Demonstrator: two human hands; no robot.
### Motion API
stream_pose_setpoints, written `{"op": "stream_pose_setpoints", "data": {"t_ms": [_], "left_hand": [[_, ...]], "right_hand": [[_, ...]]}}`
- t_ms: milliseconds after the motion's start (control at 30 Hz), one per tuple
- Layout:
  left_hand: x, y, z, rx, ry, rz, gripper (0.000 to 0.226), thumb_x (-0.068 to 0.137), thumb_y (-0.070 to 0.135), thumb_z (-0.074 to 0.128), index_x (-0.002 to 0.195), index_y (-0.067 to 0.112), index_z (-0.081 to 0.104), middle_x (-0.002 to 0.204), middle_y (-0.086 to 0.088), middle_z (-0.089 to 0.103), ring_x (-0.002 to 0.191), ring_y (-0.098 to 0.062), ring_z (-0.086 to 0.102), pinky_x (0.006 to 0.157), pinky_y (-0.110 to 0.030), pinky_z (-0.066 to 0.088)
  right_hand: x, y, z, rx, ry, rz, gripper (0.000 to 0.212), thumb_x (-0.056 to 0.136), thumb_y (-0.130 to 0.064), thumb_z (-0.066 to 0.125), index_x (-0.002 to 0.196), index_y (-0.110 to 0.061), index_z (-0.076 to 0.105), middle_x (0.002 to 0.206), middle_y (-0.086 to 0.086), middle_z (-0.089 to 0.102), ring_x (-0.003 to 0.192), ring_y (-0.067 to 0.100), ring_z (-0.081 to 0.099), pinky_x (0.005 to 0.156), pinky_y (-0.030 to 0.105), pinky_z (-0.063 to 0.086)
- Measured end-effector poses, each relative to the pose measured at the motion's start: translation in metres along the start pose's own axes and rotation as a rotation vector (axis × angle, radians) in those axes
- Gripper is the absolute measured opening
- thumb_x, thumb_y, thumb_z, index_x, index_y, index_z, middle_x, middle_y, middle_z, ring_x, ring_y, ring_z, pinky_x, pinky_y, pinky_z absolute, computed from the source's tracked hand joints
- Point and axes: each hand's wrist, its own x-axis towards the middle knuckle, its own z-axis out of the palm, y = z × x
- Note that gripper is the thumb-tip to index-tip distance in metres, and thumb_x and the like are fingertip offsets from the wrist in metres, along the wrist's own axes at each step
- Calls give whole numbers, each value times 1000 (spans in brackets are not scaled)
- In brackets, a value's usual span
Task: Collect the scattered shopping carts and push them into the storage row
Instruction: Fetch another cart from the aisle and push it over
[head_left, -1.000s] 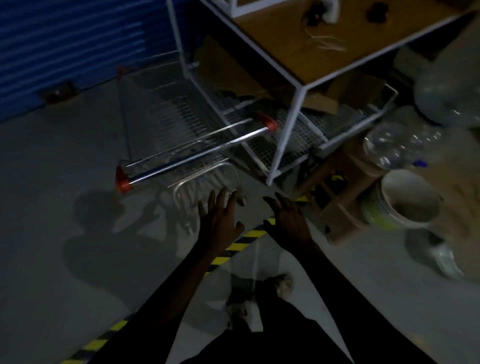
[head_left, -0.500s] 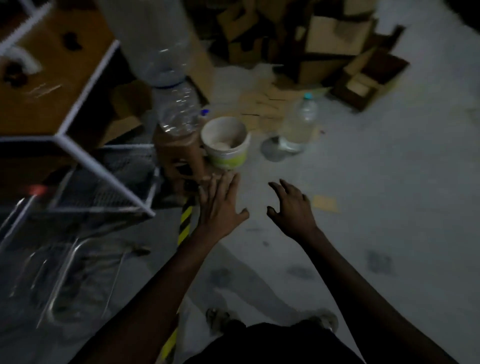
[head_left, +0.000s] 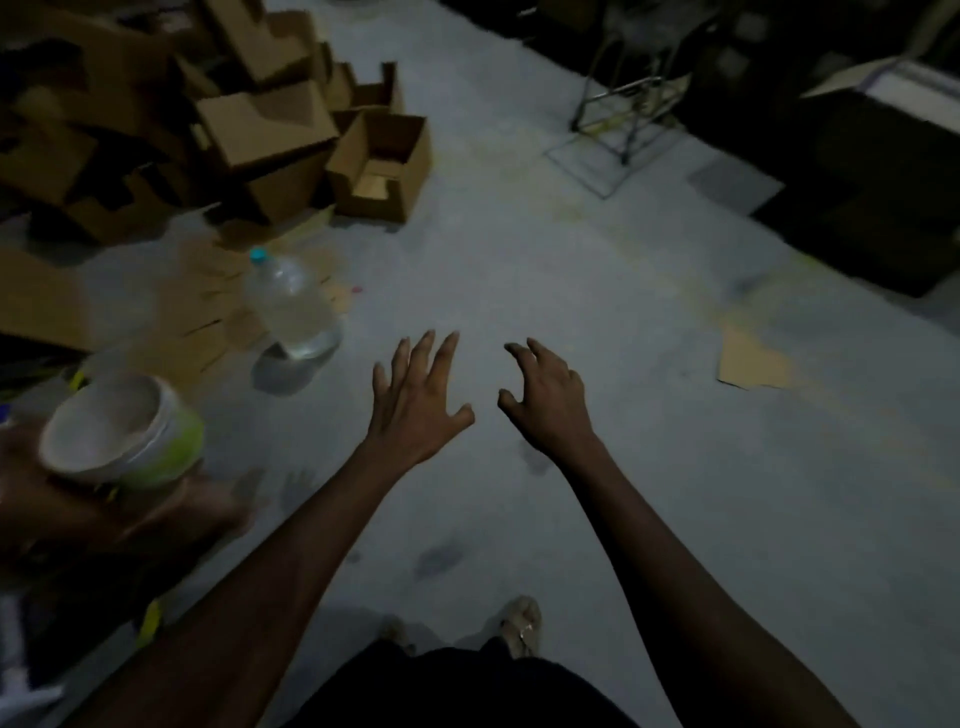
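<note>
Your left hand (head_left: 415, 400) is spread, your right hand (head_left: 545, 400) loosely curled; both hold nothing, just right of the water bottle (head_left: 291, 306). Nearer, left of the bottle, a white-and-green bucket (head_left: 171, 447) shows a pale, blurred inside. Bare concrete floor (head_left: 519, 270) runs right of the bottle. Beyond it lies an open cardboard box (head_left: 384, 166). Far beyond, rightward, stands a metal frame (head_left: 618, 104), too dim to call a cart.

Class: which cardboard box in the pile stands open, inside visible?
The cardboard box at the right edge of the pile: its pale bottom shows; others lie tumbled.
</note>
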Motion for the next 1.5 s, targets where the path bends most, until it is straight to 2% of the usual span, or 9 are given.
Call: {"op": "stream_pose_setpoints", "data": {"t_ms": [233, 467, 833, 1267, 1500], "left_hand": [[98, 130, 12, 60, -36, 263, 89, 84, 53, 55, 152, 30, 3, 160, -4, 9, 146, -30, 6, 112, -59, 13], [185, 209, 41, 56, -72, 343, 90, 84, 54, 54, 152, 29, 1, 159, -7, 8, 145, -33, 7, 111, -60, 14], [378, 238, 80, 92, -121, 274, 94, 83, 56, 53, 152, 27, -4, 159, -10, 7, 144, -36, 8, 110, -62, 15], [612, 295, 93, 115, -98, 242, 96, 83, 59, 52, 152, 26, -7, 159, -11, 6, 144, -38, 9, 109, -63, 17], [775, 319, 106, 145, -78, 173, 101, 84, 66, 47, 151, 21, -13, 160, -9, -4, 145, -38, 3, 109, -66, 14]], "right_hand": [[18, 118, -76, 0, 159, 247, 62, 88, -37, 55, 145, -26, 32, 154, 10, 29, 139, 30, 29, 108, 55, 28], [60, 210, -122, -82, 190, 382, 61, 89, -37, 55, 145, -26, 31, 154, 10, 29, 139, 31, 27, 109, 56, 27], [236, 314, -152, -205, -28, 396, 66, 90, -42, 53, 147, -27, 23, 154, 12, 26, 139, 33, 26, 108, 59, 22], [438, 420, -192, -199, -53, 370, 66, 91, -43, 52, 148, -26, 22, 153, 12, 26, 138, 33, 28, 107, 58, 26], [603, 491, -216, -183, -67, 286, 69, 90, -43, 53, 148, -26, 21, 155, 14, 22, 139, 35, 24, 108, 60, 23]]}}
